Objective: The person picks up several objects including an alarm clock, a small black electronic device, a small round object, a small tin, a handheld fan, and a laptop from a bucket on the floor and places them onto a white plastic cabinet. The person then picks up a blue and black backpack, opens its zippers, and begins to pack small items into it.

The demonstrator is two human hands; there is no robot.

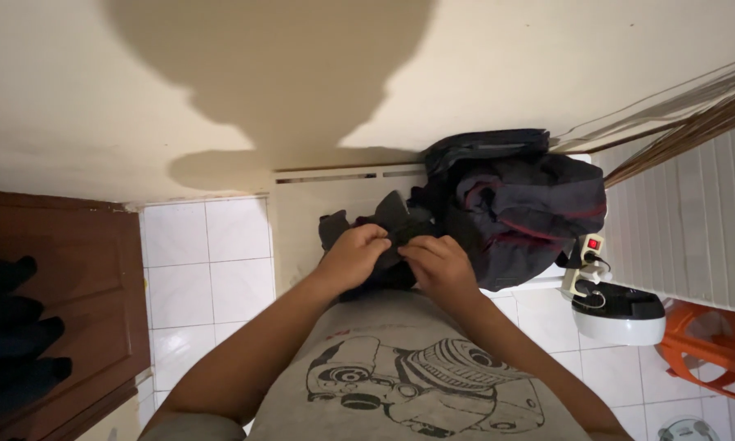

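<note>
Grey cotton of a printed T-shirt (420, 384) fills the bottom of the view, nearest the camera, and both forearms reach out from it to a small dark grey cloth garment (388, 224). That garment lies at the near edge of a pale, flat-topped surface (318, 208), close against the person's body, so it can be worked without leaning. Its far end spreads flat on the surface while the near end is gathered under the fingers.

Both hands are close together and closed on the cloth. Fingers of the left hand (353, 255) curl over one fold, and the right hand (441, 265) pinches the part just beside it, thumb side inward. Holding it at two near points keeps the fabric taut between them; how firmly each grips I cannot tell.

Just beyond the right hand, toward the right end of the surface, sits a loose heap of dark clothes with red stripes (518, 208), touching the small garment and piled against the wall. Past the right edge of the surface, a white power strip with a lit red switch (588, 261) hangs beside a white round appliance with a black top (621, 314) on the white tiled floor (208, 269). An orange plastic stool (706, 351) stands at the far right, and a brown wooden door (73, 286) at the left.
</note>
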